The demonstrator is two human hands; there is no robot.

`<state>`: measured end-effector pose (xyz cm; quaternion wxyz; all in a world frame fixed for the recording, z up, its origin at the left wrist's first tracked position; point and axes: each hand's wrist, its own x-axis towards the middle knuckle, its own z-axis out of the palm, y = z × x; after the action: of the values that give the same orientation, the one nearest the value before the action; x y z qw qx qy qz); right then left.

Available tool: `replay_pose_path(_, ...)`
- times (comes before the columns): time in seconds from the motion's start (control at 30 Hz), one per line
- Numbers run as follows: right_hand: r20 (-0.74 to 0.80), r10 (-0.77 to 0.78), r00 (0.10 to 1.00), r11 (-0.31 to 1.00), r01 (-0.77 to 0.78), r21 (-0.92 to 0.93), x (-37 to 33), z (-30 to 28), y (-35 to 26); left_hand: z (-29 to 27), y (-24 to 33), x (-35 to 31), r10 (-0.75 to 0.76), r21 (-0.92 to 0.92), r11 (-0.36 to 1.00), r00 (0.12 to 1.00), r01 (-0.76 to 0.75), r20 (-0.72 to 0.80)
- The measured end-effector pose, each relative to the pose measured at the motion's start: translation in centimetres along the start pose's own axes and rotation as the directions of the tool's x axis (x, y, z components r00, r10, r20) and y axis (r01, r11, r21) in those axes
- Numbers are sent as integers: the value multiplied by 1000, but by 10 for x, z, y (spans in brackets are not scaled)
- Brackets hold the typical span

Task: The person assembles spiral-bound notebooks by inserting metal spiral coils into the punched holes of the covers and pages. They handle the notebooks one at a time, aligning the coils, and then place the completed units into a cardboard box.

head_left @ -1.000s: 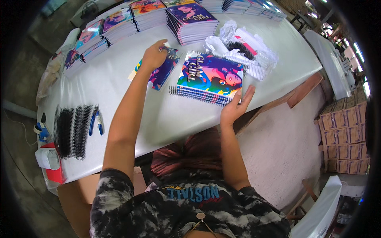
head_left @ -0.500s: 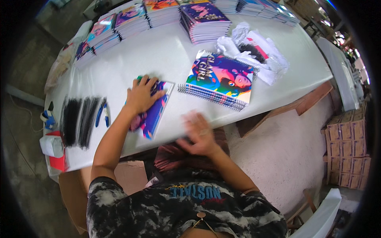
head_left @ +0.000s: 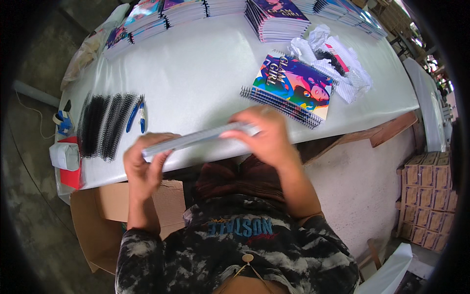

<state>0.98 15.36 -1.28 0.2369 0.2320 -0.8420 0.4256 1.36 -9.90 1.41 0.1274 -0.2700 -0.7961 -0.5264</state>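
Left hand (head_left: 142,159): grasping the left end of the page block (head_left: 193,138), thumb on the near side, fingers beyond it.
Right hand (head_left: 267,134): grasping the other end, thumb on the near side; blurred, exact finger contact unclear.
Page block location: held edge-on between both hands, over the near side of the table (head_left: 196,73), right end farther out than left. Pale edge faces up. No coil visible on that edge; can't tell if another edge is bound.
Step at the edges: reads as squaring or turning the page block in a two-hand hold; one blurred view can't separate those.
Next move needs: even pressure from both hands, my call. Uneven pinch could fan or skew the sheets. Edges should be flush before any coil work.
Black coils (head_left: 105,127): loose on the table, beyond the left hand, not touched.
Blue-handled tool (head_left: 142,122): lying just right of the coils, unused.
Spiral notebooks (head_left: 293,85): piled beyond the right hand, coils showing along the near side, colourful cover up.
Crumpled paper (head_left: 360,81): just beyond that pile, more dark coils lying in it.
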Motion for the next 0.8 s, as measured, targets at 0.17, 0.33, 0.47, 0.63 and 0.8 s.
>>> replay_pose_path(0.17,-94,289,953,668,-130,733,-6,-8,20,38,-52,8,-312,-504,837,943,214,-118)
replay_pose_path(0.33,79,418,905,731,-387,563,-32,10,49,78,-98,5,-398,-475,802,917,363,27)
replay_pose_path(0.47,133,304,943,700,-316,640,-18,1,42,74,-106,5,-368,-471,813,929,342,40)
replay_pose_path(0.63,145,313,939,741,-337,581,-19,-1,46,28,-115,7,-165,400,897,983,185,-84)
replay_pose_path(0.8,95,283,954,763,-284,581,-25,-1,48,-101,-122,-25,-408,888,-66,800,454,-439)
